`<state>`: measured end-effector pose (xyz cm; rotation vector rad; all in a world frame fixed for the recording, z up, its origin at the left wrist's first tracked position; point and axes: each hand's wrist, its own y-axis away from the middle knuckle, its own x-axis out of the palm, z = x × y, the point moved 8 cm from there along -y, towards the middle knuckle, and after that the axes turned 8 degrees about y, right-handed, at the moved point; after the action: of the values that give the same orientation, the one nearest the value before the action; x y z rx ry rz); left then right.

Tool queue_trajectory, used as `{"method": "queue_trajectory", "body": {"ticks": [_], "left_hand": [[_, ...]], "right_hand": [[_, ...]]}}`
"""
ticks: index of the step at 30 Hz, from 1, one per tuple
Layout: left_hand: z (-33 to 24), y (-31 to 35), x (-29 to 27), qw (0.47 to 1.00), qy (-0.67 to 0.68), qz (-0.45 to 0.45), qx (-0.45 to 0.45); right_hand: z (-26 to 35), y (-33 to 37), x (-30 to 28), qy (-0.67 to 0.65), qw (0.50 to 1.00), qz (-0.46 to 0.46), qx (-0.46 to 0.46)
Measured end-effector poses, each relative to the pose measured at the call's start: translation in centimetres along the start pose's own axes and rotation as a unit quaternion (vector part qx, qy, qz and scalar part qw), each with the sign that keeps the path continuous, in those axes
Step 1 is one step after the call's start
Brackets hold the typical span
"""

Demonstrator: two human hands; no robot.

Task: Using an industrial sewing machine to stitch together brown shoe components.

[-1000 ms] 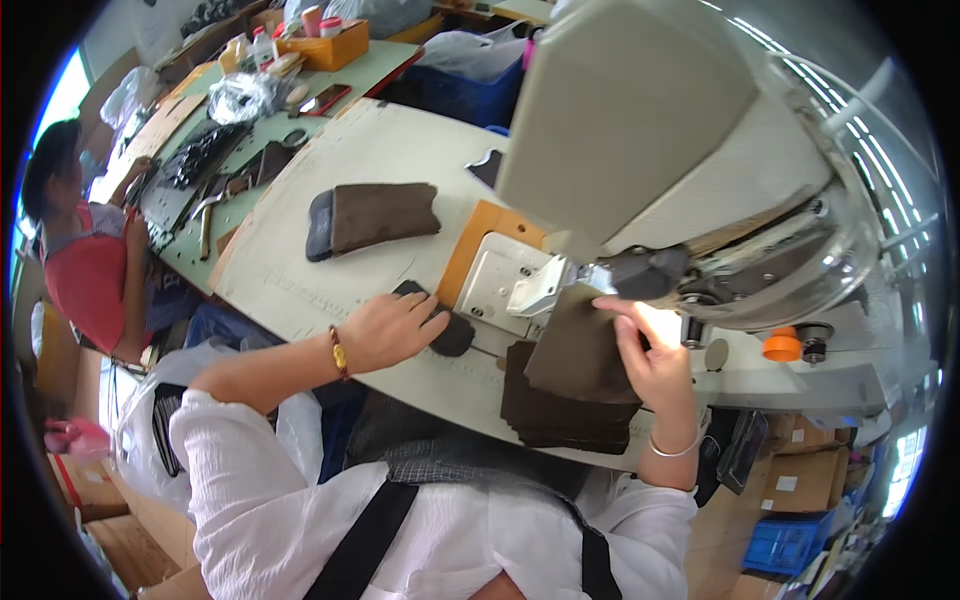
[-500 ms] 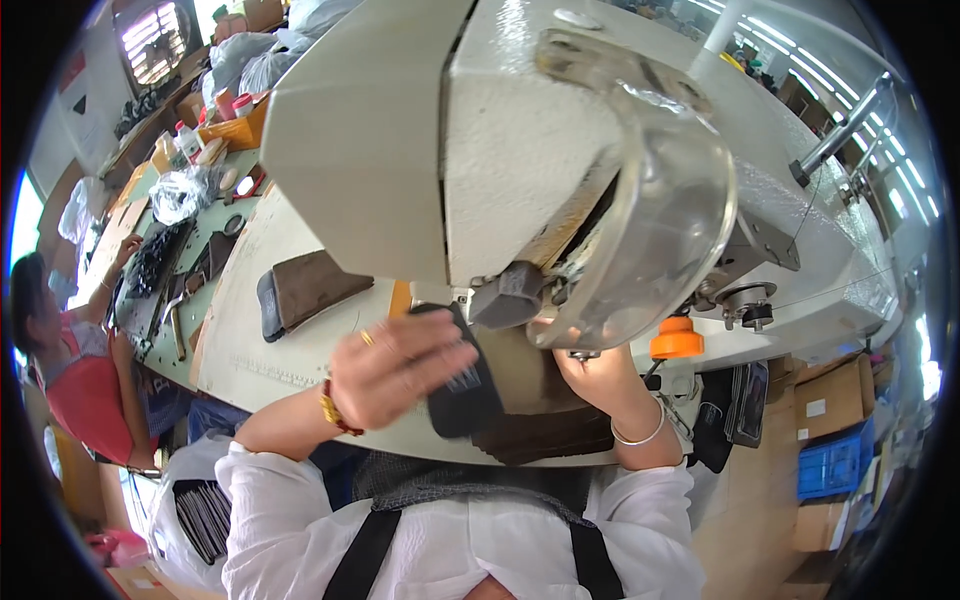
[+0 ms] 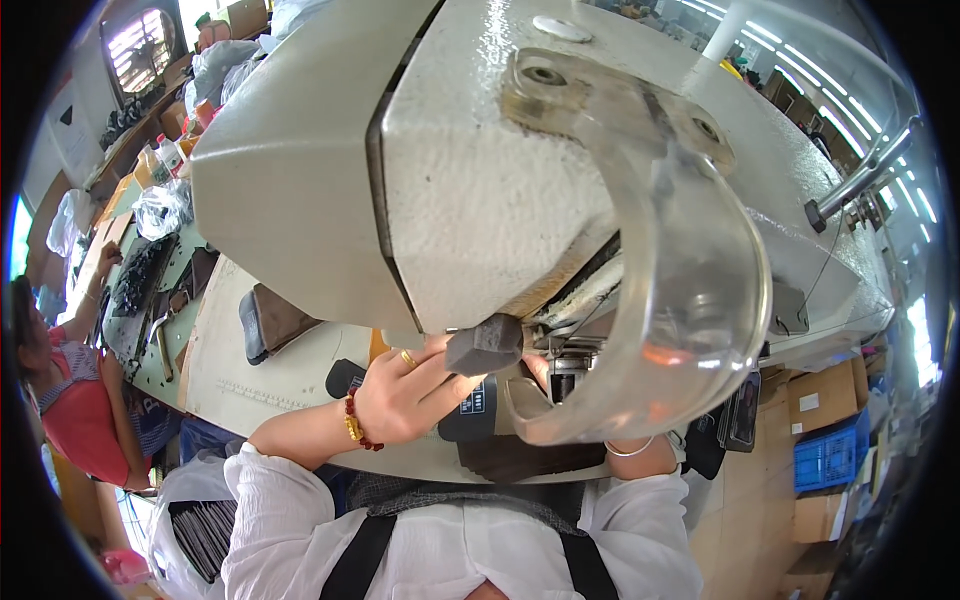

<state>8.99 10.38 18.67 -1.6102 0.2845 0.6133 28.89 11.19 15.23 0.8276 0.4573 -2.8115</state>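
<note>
My left hand [image 3: 403, 395], wearing a ring and a red-and-gold bracelet, reaches under the sewing machine head [image 3: 480, 200]. Its fingers are stretched out over a dark flat piece with a printed label [image 3: 466, 420], their tips partly hidden by a grey block [image 3: 484, 345]. Another dark rounded end [image 3: 344, 377] shows left of this hand. My right hand [image 3: 537, 370] is mostly hidden behind the clear curved guard [image 3: 690, 270]; only a fingertip and the braceleted wrist show, so its grip is unclear. Brown leather-like material [image 3: 530, 456] lies between my hands at the table edge.
A folded brown and dark piece [image 3: 276, 320] rests on the table to the left, near a printed ruler scale [image 3: 265, 393]. A co-worker [image 3: 85, 400] in red sits at a green bench. At right are a blue crate [image 3: 828, 460] and cardboard boxes [image 3: 825, 395].
My left hand has moved right, in under the machine head. My view has shifted closer to the machine, and the guard now covers most of my right hand.
</note>
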Motion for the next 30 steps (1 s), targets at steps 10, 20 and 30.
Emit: {"method": "queue_trajectory", "body": {"ticks": [10,20,30], "left_hand": [[0.3,-0.5,-2.0,0.999,0.001,0.031,0.039],[0.8,0.1,-1.5,0.998,-0.007,0.054,0.026],[1.1,-0.2,-1.3,0.998,-0.042,0.051,0.025]], "right_hand": [[1.6,-0.4,0.4,0.273,0.930,-0.104,-0.224],[2.0,0.6,-0.1,0.337,0.902,-0.103,-0.249],[1.9,1.3,-0.3,0.377,0.889,-0.086,-0.244]]}}
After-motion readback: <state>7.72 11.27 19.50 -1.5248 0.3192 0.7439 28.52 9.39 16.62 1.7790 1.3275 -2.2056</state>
